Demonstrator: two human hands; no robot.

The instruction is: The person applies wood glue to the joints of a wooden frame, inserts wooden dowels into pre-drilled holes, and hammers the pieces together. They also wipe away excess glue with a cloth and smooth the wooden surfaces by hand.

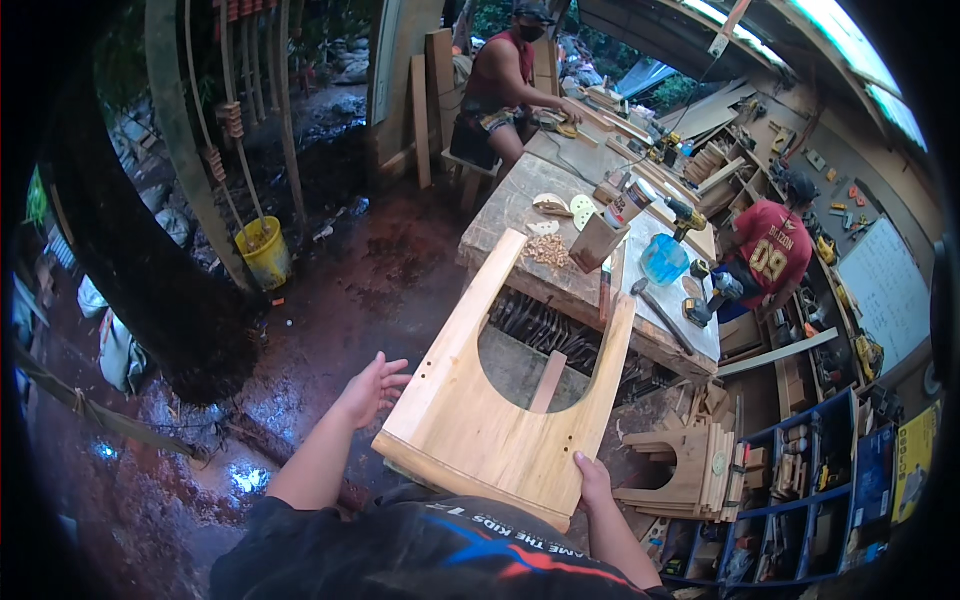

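Observation:
In front of my body is a pale wooden panel (490, 440) with a deep U-shaped cutout, its two arms pointing away toward the workbench. Small dark drilled holes show near both of its side edges. My right hand (592, 482) grips the panel's right edge near the close corner, thumb on top, the other fingers mostly hidden. Beside the left edge, my left hand (374, 390) is open with fingers spread, seemingly apart from the wood. The panel's near edge is close to my shirt, and its underside is hidden.
Ahead stands a workbench (535, 205) with a hammer (662, 315), a blue tub (664, 260), drills and wood pieces. One person (500, 80) sits at its far end; another (775, 245) bends at the right. A similar cut panel (690, 470) leans near blue shelves (800, 530). A yellow bucket (265, 255) stands left.

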